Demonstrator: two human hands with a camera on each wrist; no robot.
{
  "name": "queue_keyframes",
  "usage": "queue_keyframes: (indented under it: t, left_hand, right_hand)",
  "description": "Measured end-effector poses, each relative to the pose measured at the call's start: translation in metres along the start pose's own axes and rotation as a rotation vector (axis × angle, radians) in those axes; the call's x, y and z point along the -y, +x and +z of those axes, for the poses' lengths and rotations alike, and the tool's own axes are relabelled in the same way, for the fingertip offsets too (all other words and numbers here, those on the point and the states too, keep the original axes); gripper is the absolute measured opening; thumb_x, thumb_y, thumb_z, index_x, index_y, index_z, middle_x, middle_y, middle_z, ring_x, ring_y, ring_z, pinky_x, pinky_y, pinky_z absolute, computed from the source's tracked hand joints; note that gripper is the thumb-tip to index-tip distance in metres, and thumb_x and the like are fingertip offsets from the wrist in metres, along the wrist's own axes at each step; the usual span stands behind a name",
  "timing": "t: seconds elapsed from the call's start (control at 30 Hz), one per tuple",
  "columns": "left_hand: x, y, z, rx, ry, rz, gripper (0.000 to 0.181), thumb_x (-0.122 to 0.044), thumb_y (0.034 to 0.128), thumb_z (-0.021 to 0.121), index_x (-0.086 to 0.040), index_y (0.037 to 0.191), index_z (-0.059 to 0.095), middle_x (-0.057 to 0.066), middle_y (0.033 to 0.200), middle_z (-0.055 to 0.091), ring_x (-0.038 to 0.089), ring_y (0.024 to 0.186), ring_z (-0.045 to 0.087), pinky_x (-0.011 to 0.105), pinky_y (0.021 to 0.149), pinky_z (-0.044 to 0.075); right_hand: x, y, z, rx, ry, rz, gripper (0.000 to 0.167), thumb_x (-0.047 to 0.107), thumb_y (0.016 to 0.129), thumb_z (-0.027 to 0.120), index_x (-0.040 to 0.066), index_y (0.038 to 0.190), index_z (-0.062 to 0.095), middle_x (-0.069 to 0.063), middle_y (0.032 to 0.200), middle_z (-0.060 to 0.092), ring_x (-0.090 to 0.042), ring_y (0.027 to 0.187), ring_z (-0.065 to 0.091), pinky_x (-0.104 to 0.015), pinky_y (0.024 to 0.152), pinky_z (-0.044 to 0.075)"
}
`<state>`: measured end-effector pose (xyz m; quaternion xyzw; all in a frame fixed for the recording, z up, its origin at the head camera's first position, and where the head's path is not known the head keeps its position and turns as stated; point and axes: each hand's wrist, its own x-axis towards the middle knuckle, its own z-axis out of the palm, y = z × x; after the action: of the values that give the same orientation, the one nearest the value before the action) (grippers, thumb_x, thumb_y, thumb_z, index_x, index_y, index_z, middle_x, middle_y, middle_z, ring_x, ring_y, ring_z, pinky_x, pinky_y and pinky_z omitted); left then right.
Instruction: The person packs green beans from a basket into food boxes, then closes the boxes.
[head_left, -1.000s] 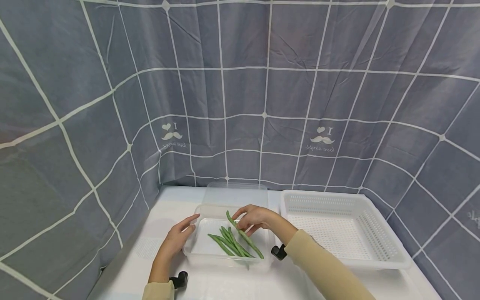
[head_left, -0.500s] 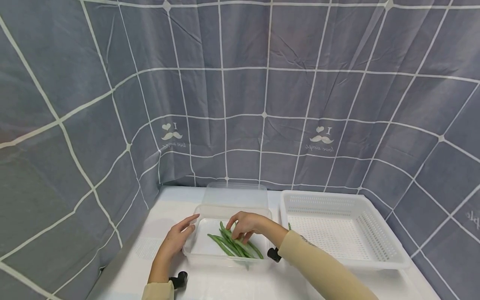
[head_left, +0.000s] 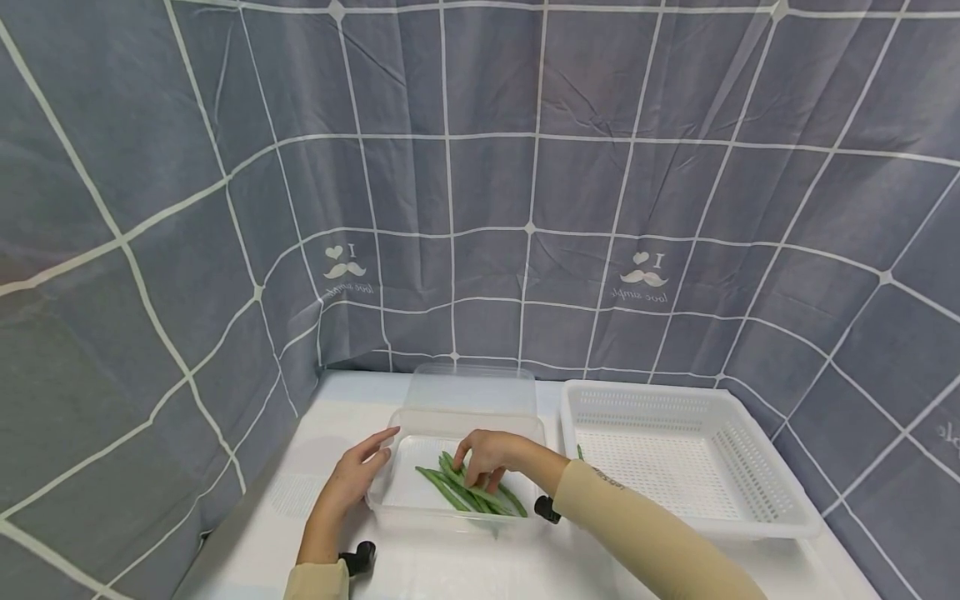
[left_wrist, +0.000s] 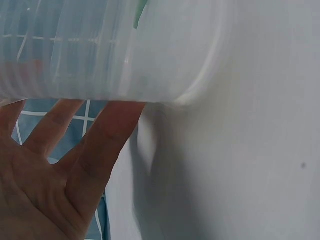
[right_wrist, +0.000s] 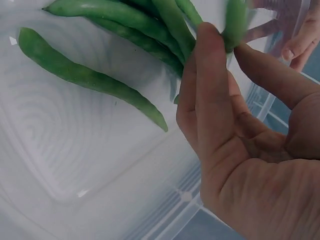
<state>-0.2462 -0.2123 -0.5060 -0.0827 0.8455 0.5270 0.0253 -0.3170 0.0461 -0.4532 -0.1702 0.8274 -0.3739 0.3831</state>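
Several green beans point(head_left: 444, 490) lie bunched in a clear plastic container point(head_left: 405, 452). My right hand point(head_left: 491, 458) reaches down into it over the bunch. In the right wrist view, the thumb and fingertips pinch one green bean point(right_wrist: 234, 25), which is blurred there. Another bean point(right_wrist: 92, 80) lies apart on the container floor, near the fingers. My left hand point(head_left: 354, 475) is at the container's left side with its fingers extended. Seen from the left wrist, those fingers point(left_wrist: 107, 145) rest against the outer wall, their tips hidden behind it.
A white perforated basket point(head_left: 757, 517) stands on the right, with a small green tip point(head_left: 579, 452) showing inside its left edge. Behind the container lies a clear lid point(head_left: 472, 387). A grey checked curtain point(head_left: 487, 192) encloses the white table point(head_left: 300, 467).
My right hand has moved down and slightly left, from holding a bean above the bunch to working low among the beans. The left hand has stayed in place.
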Motion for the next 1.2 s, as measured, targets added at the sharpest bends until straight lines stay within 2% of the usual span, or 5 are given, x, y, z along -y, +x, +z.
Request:
queue_keyframes:
  t: [0.37, 0.57, 0.7, 0.83, 1.2]
  left_hand:
    - [-0.002, -0.003, 0.0, 0.002, 0.005, 0.01, 0.045, -0.023, 0.1103, 0.053, -0.02, 0.155, 0.057, 0.03, 0.167, 0.038, 0.061, 0.151, 0.036, 0.077, 0.105, 0.047]
    - [0.001, -0.001, 0.001, -0.004, 0.013, 0.002, 0.044, -0.024, 0.1105, 0.053, -0.022, 0.155, 0.057, 0.03, 0.167, 0.039, 0.063, 0.15, 0.037, 0.076, 0.103, 0.049]
    - [0.003, 0.0, 0.001, -0.001, 0.011, 0.003, 0.044, -0.024, 0.1104, 0.053, -0.022, 0.155, 0.057, 0.031, 0.166, 0.039, 0.063, 0.15, 0.037, 0.076, 0.103, 0.049]
    - [0.004, -0.001, 0.0, -0.002, 0.018, -0.002, 0.044, -0.024, 0.1105, 0.053, -0.023, 0.155, 0.057, 0.029, 0.167, 0.039, 0.061, 0.15, 0.038, 0.072, 0.102, 0.052]
    - [0.005, -0.001, -0.001, 0.005, 0.024, 0.02, 0.045, -0.025, 0.1107, 0.054, -0.022, 0.155, 0.057, 0.028, 0.167, 0.038, 0.061, 0.152, 0.035, 0.075, 0.105, 0.048]
  right_hand:
    - [0.0, -0.004, -0.01, 0.017, 0.08, -0.035, 0.027, -0.008, 0.09, 0.072, -0.003, 0.116, 0.073, -0.018, 0.081, 0.075, -0.02, 0.067, 0.07, -0.038, 0.062, 0.066]
    - [0.001, -0.02, -0.038, 0.008, 0.146, -0.065, 0.028, 0.002, 0.094, 0.071, 0.003, 0.122, 0.073, -0.027, 0.102, 0.077, -0.025, 0.081, 0.076, -0.04, 0.071, 0.067]
    - [-0.005, -0.037, -0.062, -0.024, 0.206, -0.067, 0.034, 0.005, 0.096, 0.071, 0.005, 0.13, 0.07, -0.022, 0.112, 0.075, -0.021, 0.086, 0.076, -0.038, 0.075, 0.067]
    - [-0.016, -0.056, -0.084, -0.074, 0.247, -0.071, 0.039, 0.007, 0.097, 0.07, 0.004, 0.136, 0.067, -0.014, 0.11, 0.074, -0.02, 0.089, 0.075, -0.038, 0.079, 0.067]
    - [-0.067, -0.101, -0.127, -0.197, 0.302, -0.039, 0.044, 0.01, 0.102, 0.066, -0.001, 0.144, 0.059, -0.016, 0.114, 0.073, -0.017, 0.092, 0.074, -0.034, 0.079, 0.066]
